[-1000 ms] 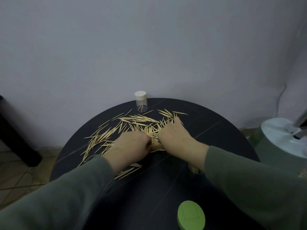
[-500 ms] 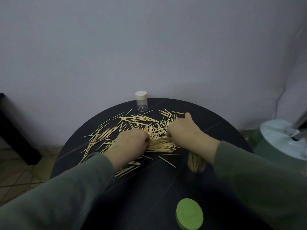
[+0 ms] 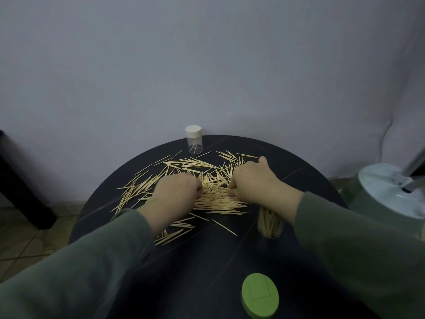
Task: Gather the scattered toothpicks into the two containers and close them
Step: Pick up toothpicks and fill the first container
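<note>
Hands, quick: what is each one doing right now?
Left hand: fingers curled on the pale wooden toothpicks piled on the table.
Right hand: fingers curled, pinching the same toothpicks.

The fingertips of the left hand and right hand are curled under and hidden among the toothpicks. The open container is partly covered by the right wrist. The green lid is cut off at the near edge.
</note>
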Demonstrator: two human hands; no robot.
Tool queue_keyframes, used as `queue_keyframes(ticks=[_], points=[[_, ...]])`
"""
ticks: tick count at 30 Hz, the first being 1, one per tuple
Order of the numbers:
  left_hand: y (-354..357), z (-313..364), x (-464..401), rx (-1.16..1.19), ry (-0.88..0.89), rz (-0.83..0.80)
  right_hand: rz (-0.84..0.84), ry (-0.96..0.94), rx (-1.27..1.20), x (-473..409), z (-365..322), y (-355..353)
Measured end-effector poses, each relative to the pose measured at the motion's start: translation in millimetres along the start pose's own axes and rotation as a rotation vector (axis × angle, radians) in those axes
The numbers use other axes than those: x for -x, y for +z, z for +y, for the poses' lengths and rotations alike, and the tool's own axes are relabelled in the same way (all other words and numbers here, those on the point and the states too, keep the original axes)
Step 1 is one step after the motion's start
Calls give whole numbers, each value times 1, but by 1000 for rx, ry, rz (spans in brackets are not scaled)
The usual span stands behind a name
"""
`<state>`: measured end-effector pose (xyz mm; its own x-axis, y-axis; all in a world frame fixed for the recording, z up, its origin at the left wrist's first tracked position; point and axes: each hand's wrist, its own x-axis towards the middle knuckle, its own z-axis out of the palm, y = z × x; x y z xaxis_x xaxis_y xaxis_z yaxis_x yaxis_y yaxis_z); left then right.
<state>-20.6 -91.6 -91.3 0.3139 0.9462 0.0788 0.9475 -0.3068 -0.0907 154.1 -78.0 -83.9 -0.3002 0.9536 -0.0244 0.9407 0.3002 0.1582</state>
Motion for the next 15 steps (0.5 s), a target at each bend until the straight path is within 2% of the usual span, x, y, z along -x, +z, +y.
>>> queue_keyframes(ticks=[6,15], points=[[4,5,0,-13,10,-22,-25,-39,-6,5,-1,0],[4,13,5,30,-52,98,-47,-28,-99,12,4,-5]])
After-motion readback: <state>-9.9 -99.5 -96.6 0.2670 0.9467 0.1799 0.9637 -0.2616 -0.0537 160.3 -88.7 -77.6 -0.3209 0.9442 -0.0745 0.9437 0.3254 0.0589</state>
